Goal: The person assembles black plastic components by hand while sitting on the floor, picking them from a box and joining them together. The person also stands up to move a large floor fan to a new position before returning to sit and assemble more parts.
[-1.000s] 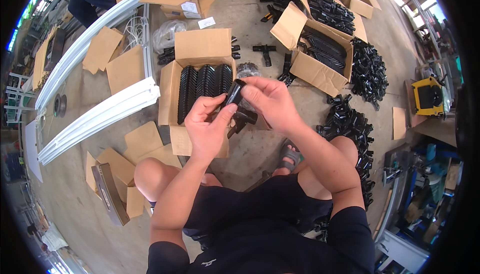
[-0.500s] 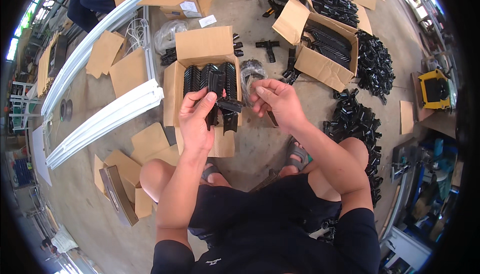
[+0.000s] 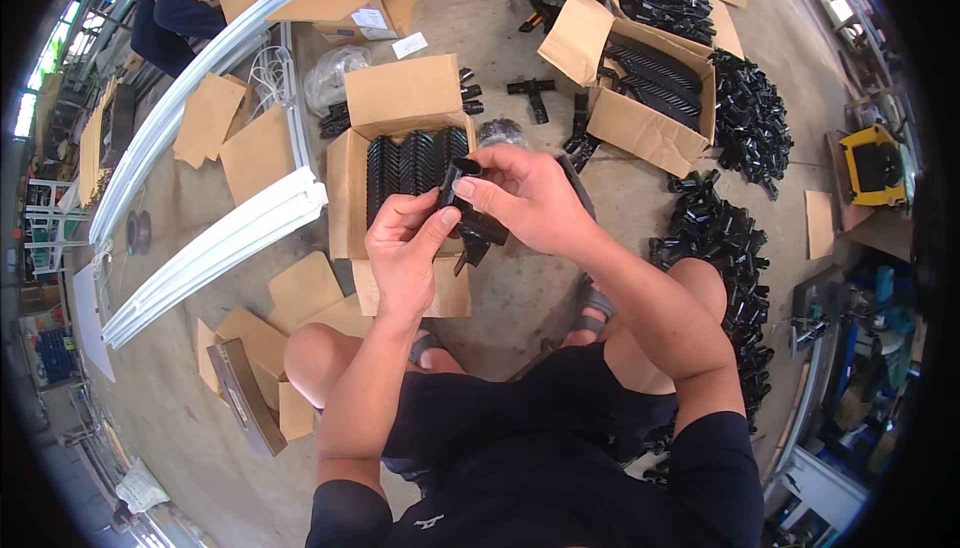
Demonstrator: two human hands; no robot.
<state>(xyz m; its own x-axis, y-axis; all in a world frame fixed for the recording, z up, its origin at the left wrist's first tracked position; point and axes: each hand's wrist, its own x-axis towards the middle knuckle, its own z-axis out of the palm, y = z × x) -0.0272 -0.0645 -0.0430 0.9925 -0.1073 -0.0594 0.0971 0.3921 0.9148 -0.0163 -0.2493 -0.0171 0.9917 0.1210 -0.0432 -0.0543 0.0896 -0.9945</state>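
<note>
Both hands meet on a black plastic T-shaped fitting (image 3: 484, 229), held tilted in front of an open cardboard box (image 3: 348, 193). My left hand (image 3: 405, 248) pinches its tube between thumb and fingers. From the other side, my right hand (image 3: 530, 198) closes around the upper end of the tube, thumb lying across it. Whether a smaller piece sits under the right fingers is hidden. Inside the box, black fittings (image 3: 405, 173) stand packed in tight rows. Just beyond the right hand, a clear plastic bag (image 3: 503, 133) of small parts is partly covered.
A second open box (image 3: 650, 133) of black parts stands at the far right, beside large loose piles of fittings (image 3: 712, 233). White profiles (image 3: 225, 248) lie on the left. Flattened cardboard (image 3: 245, 388) is near my left knee. A person (image 3: 165, 8) sits at the far left.
My right hand has moved left from beside the plastic bag onto the fitting's upper end. The fitting has turned and tilted in my left hand.
</note>
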